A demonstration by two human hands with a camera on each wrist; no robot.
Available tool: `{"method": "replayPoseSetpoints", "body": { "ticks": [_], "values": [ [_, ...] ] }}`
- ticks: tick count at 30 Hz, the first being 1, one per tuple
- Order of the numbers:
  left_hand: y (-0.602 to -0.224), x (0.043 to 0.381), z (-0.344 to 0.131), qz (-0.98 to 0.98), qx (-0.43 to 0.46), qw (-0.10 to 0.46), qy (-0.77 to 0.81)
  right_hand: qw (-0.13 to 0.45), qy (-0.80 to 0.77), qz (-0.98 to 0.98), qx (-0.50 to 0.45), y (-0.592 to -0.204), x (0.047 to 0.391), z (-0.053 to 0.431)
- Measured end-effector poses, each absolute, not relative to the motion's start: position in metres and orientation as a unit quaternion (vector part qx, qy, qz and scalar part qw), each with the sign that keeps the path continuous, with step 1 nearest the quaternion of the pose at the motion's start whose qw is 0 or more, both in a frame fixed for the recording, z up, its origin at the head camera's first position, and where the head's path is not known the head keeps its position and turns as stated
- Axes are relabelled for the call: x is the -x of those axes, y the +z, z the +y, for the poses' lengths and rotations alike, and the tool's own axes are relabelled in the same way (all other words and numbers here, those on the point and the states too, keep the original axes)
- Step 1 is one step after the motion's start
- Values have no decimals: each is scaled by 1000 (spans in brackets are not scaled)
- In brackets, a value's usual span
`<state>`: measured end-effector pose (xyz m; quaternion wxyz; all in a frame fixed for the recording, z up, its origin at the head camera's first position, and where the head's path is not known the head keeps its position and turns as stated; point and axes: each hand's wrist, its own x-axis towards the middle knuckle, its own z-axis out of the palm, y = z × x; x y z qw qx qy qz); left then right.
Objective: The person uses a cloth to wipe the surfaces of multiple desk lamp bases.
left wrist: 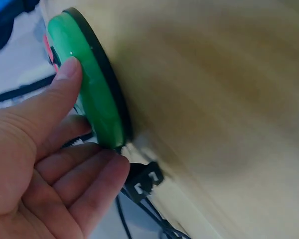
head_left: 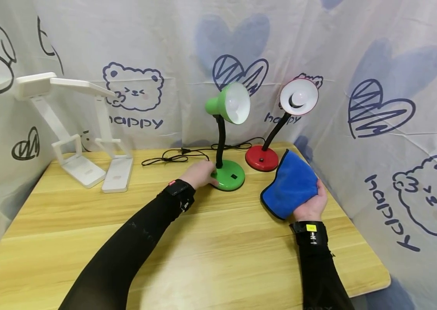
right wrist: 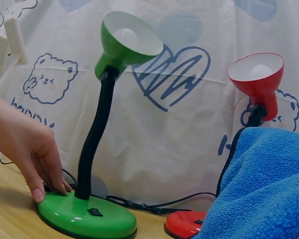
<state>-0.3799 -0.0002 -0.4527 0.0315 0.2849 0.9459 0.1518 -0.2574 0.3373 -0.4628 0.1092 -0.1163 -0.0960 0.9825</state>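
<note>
A green desk lamp with a black gooseneck stands near the middle of the table. My left hand grips the left rim of its round base, the thumb on the green top and the other fingers behind the edge. In my right hand is a blue cloth with black edging, held raised to the right of the lamp; most of the fingers are hidden by the cloth. Behind the cloth, a red desk lamp stands with its white-lined shade facing forward.
Two white folding desk lamps stand at the back left. Black power cords lie coiled along the back of the table. A printed white curtain hangs right behind the table and along its sides.
</note>
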Motion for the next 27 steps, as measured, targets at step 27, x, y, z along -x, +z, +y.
{"method": "replayPoseSetpoints", "body": {
  "ticks": [27],
  "values": [
    [-457,430,24,966,-206,4,157,109,972,-164,130,-467,265,329]
  ]
}}
